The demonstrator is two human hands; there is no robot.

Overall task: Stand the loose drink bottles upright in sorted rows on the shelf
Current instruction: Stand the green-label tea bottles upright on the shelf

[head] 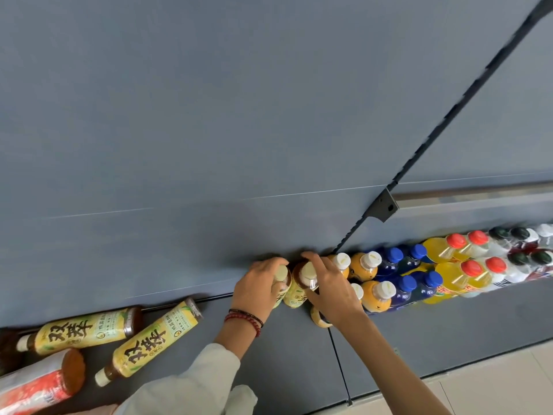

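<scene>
1. A person's left hand (260,284), beaded bracelets (245,318) at the wrist, closes over the cap and shoulder of the left tea bottle (282,272), which stands upright at the back of the shelf (299,360).
2. The right hand (332,290) grasps the right tea bottle (296,295) just beside it, fingers draped over the white cap. The two bottles touch, apparently being squared up side by side to start a tea row.
3. Gripping from above likely steadies the bottles, which look tall and narrow enough to tip if nudged sideways.
4. Immediately right of the hands, sorted rows run along the shelf: orange juice bottles (366,266), blue bottles (395,259), yellow bottles with red caps (449,250), then dark-capped bottles (520,235) at the far end. One orange bottle (318,319) sits partly hidden beneath the right wrist.
5. Waiting well to the left, two loose tea bottles (80,329) lie on their sides, with a red-labelled bottle (39,381) lying nearer the shelf's front edge.
6. The grey back panel (209,115) rises directly behind the held pair, and the orange row crowds the right hand, so room to shift the bottles looks tight on that side. A slotted upright (449,115) and its bracket (386,208) stand above the rows, clear of both hands.
</scene>
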